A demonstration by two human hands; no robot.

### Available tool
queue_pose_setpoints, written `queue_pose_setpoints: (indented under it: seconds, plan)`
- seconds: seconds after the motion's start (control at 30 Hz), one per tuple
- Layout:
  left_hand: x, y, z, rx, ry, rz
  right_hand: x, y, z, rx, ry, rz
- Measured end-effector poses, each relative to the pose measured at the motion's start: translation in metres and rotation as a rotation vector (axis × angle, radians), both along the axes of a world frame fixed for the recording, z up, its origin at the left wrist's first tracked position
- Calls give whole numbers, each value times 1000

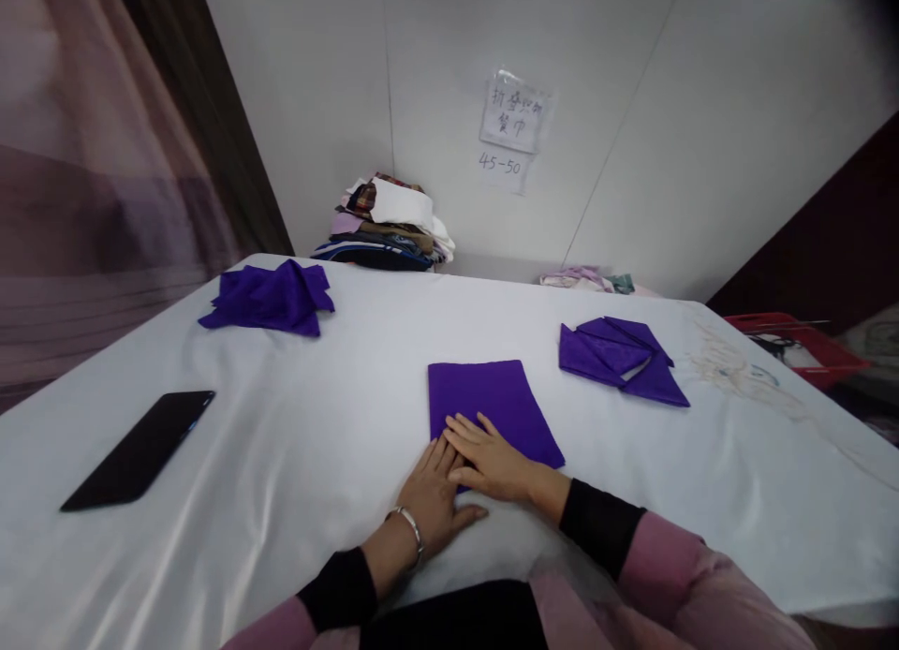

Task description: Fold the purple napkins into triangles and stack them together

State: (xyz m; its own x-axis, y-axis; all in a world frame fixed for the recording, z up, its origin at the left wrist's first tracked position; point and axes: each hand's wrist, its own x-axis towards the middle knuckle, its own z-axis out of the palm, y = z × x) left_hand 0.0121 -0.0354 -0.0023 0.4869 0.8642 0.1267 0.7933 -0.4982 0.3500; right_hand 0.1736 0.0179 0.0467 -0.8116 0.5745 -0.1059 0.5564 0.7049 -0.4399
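A purple cloth napkin [492, 388], folded into a flat square, lies on the white-covered table in front of me. My left hand [434, 495], with a silver bangle at the wrist, rests at the near left corner of the cloth, fingers stretched out. Over its fingertips and on the napkin lies my right hand [488, 458], flat with its fingers extended. The two hands touch and partly hide the near edge of the cloth. Neither hand grips anything.
A crumpled purple cloth [273, 297] sits at the far left, and a loosely folded purple one [622, 358] at the right. A dark tablet or phone [140, 450] lies on the left. Behind the table stand stacked clothes [393, 221]; a red basket [807, 350] is beyond the right edge.
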Motion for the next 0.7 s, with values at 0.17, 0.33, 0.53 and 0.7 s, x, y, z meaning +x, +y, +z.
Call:
queue_pose_setpoints:
  seconds: [0.17,0.33,0.53,0.7]
  plan:
    - [0,0,4,-16,82,14,35,3,-13,101,-58,-101]
    - [-1,0,8,-20,116,18,86,39,-23,185,-126,-284]
    - [-1,0,7,-9,114,15,113,36,-12,181,-80,-566]
    - [-1,1,1,28,101,10,72,-15,-2,232,-41,-249]
